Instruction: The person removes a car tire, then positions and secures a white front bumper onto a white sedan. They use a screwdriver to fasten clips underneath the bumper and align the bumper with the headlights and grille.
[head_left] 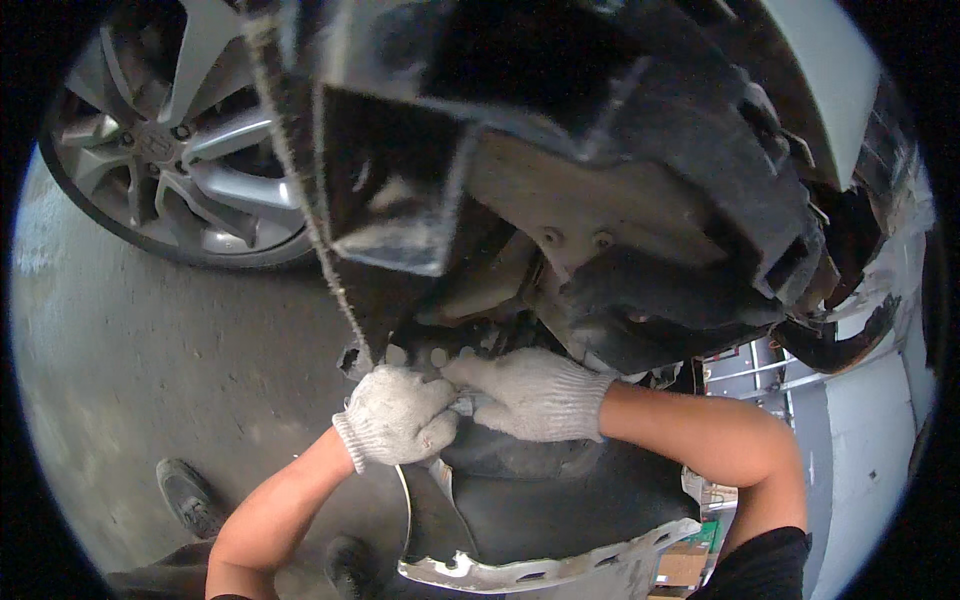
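Seen from below, a person in white knit work gloves reaches up under a raised car. The left hand (397,415) is clenched into a fist, its grip closed around the edge of a black plastic underbody panel (560,490) that hangs down between the forearms. The right hand (530,392) lies just beside it, touching it, fingers curled against the same edge; whether that grip grasps anything cannot be told. Above them sits the black wheel-arch liner (640,180). A silver alloy wheel (180,140) stands upper left, over the grey concrete floor (150,350), where one dark shoe (190,497) shows.
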